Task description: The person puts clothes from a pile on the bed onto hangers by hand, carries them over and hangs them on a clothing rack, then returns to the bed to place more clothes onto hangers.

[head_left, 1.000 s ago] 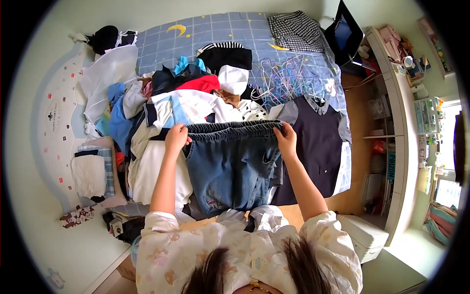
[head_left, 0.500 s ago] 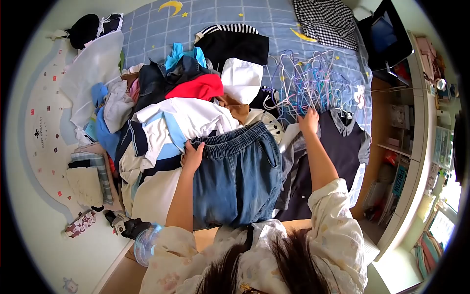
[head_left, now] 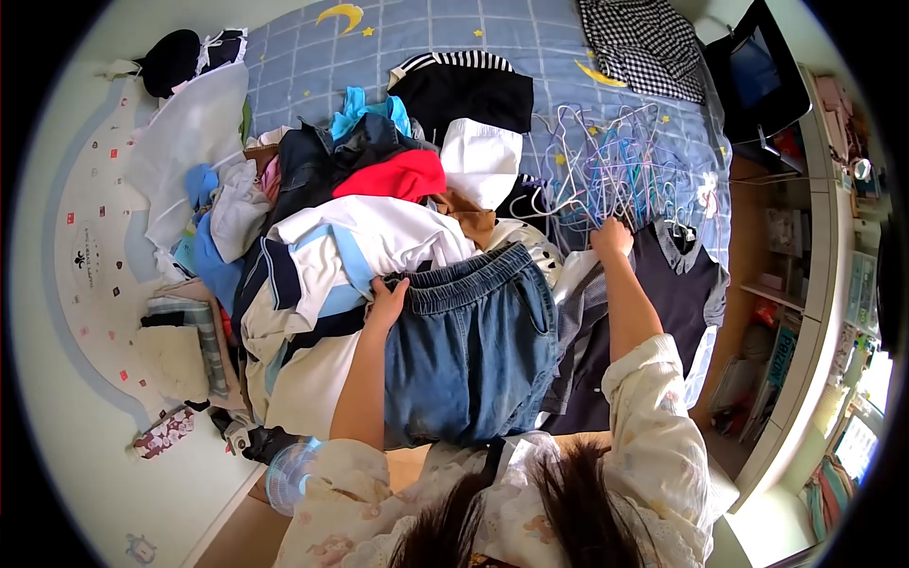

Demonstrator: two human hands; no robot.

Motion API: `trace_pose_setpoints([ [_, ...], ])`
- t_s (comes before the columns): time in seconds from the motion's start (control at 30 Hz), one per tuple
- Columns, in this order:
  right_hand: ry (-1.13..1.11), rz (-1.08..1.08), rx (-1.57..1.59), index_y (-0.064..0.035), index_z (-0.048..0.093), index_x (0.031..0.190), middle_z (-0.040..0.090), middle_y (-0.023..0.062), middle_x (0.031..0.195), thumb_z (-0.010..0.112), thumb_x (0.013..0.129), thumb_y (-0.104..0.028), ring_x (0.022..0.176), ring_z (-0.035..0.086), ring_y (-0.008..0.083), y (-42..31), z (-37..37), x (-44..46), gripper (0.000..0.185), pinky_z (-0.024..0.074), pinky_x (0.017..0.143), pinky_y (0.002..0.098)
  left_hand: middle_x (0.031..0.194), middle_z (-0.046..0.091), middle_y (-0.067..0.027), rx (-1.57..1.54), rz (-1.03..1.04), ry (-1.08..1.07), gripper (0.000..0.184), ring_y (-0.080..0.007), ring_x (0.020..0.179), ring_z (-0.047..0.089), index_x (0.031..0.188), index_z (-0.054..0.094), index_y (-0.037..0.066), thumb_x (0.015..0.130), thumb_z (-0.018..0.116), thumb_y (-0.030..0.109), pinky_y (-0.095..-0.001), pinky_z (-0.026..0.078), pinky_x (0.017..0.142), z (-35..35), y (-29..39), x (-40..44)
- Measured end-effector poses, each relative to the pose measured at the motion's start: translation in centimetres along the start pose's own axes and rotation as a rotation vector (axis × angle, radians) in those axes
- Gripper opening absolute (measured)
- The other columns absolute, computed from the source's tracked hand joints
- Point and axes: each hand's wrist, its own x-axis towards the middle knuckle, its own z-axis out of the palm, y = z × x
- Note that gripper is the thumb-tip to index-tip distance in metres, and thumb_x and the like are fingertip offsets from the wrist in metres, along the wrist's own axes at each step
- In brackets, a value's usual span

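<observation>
My left hand (head_left: 386, 303) grips the left end of the elastic waistband of blue denim pants (head_left: 469, 360). The pants hang spread in front of my body, with the waistband at the top. At the near edge of a tangled heap of wire hangers (head_left: 615, 166), my right hand (head_left: 612, 239) has its fingers curled round hanger wire. How many hangers it grips cannot be made out. Just right of that hand lies a dark sleeveless top with a grey collar (head_left: 668, 284), a hanger hook showing at its neck. Left of the pants is a white and light-blue garment (head_left: 379, 232).
A large mixed pile of clothes, including a red garment (head_left: 393, 175), covers the bed's left side. A black garment with striped trim (head_left: 464, 90) and checked cloth (head_left: 644, 47) lie farther back. Shelves (head_left: 781, 284) stand at right, near a dark screen (head_left: 755, 71).
The whole view has shifted slightly, so everything appears a little farther right and lower. My right hand's fingers look more curled at the hangers. The left hand keeps its grip on the pants.
</observation>
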Motion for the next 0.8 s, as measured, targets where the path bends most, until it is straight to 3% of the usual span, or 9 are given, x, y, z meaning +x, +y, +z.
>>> trace_pose_setpoints([
  [0.03,0.046,-0.089,0.019,-0.0051,0.064,0.092,0.068,0.0159,0.090,0.058,0.081,-0.021,0.086,0.066,0.0336,0.7,0.9,0.4,0.020,0.0521,0.078,0.0426,0.135,0.042,-0.0251,0.045,-0.011,0.013,0.080,-0.0408,0.124,0.042,0.136,0.024,0.003,0.084,0.052,0.056,-0.0432,0.030,0.104,0.2,0.1,-0.2],
  [0.13,0.130,-0.230,0.027,-0.0060,0.064,0.088,0.068,0.0159,0.086,0.056,0.083,-0.018,0.083,0.067,0.0330,1.8,1.1,0.4,0.016,0.0526,0.074,0.0433,0.133,0.046,-0.0219,0.166,-0.040,0.059,0.075,-0.0394,0.121,0.045,0.134,0.028,0.008,0.084,0.050,0.059,-0.0449,0.030,0.103,0.3,0.9,-1.1],
  [0.27,0.338,-0.431,0.020,-0.0057,0.061,0.093,0.067,0.0143,0.093,0.048,0.087,-0.008,0.090,0.064,0.0311,1.4,-0.9,-0.8,0.014,0.0496,0.078,0.0413,0.132,0.047,-0.0219,0.198,-0.035,0.084,0.075,-0.0390,0.120,0.047,0.133,0.028,0.009,0.083,0.050,0.060,-0.0457,0.029,0.103,0.3,1.5,-1.9],
  [0.33,0.381,-0.456,0.309,-0.0068,0.058,0.107,0.064,0.0140,0.097,0.047,0.092,-0.012,0.091,0.061,0.0330,0.0,-2.1,-2.1,0.019,0.0478,0.079,0.0414,0.133,0.046,-0.0224,0.186,-0.051,0.086,0.074,-0.0390,0.121,0.046,0.134,0.028,0.009,0.082,0.051,0.057,-0.0462,0.029,0.103,0.3,1.6,-2.0],
  [0.43,0.514,-0.497,0.796,-0.0022,0.057,0.108,0.062,0.0164,0.100,0.046,0.096,-0.014,0.089,0.060,0.0373,-2.2,-5.5,-3.4,0.020,0.0480,0.075,0.0406,0.132,0.047,-0.0226,0.162,-0.068,0.105,0.071,-0.0391,0.120,0.047,0.133,0.029,0.009,0.080,0.054,0.050,-0.0462,0.030,0.103,0.3,1.9,-1.9],
  [0.57,0.620,-0.543,0.966,-0.0013,0.059,0.112,0.063,0.0187,0.096,0.049,0.095,-0.009,0.086,0.062,0.0351,-3.5,-10.5,-5.2,0.021,0.0481,0.075,0.0364,0.124,0.055,-0.0213,0.089,0.021,0.147,0.063,-0.0388,0.114,0.052,0.129,0.037,0.011,0.077,0.057,0.040,-0.0438,0.037,0.098,-0.8,1.7,-3.5],
  [0.7,0.744,-0.633,0.910,-0.0040,0.058,0.119,0.064,0.0182,0.098,0.051,0.093,-0.006,0.086,0.063,0.0318,-2.4,-17.0,-10.0,0.027,0.0492,0.076,0.0333,0.102,0.064,-0.0171,-0.021,0.182,0.287,0.044,-0.0368,0.098,0.060,0.112,0.050,0.010,0.075,0.061,0.033,-0.0434,0.045,0.086,-0.2,0.7,-5.2],
  [0.73,0.849,-0.722,0.843,-0.0069,0.059,0.119,0.064,0.0160,0.093,0.051,0.093,-0.005,0.077,0.064,0.0292,-1.8,-18.1,-11.3,0.028,0.0497,0.069,0.0322,0.099,0.064,-0.0165,-0.046,0.216,0.319,0.042,-0.0363,0.095,0.060,0.110,0.051,0.010,0.075,0.061,0.032,-0.0436,0.045,0.084,-0.5,0.8,-6.0],
  [0.8,0.792,-0.784,0.755,-0.0095,0.060,0.119,0.062,0.0131,0.084,0.053,0.091,-0.003,0.067,0.062,0.0262,0.2,-20.0,-14.4,0.030,0.0485,0.061,0.0319,0.092,0.065,-0.0160,-0.142,0.320,0.441,0.038,-0.0351,0.087,0.062,0.106,0.053,0.008,0.074,0.063,0.024,-0.0422,0.047,0.079,-0.2,0.4,-7.2],
])
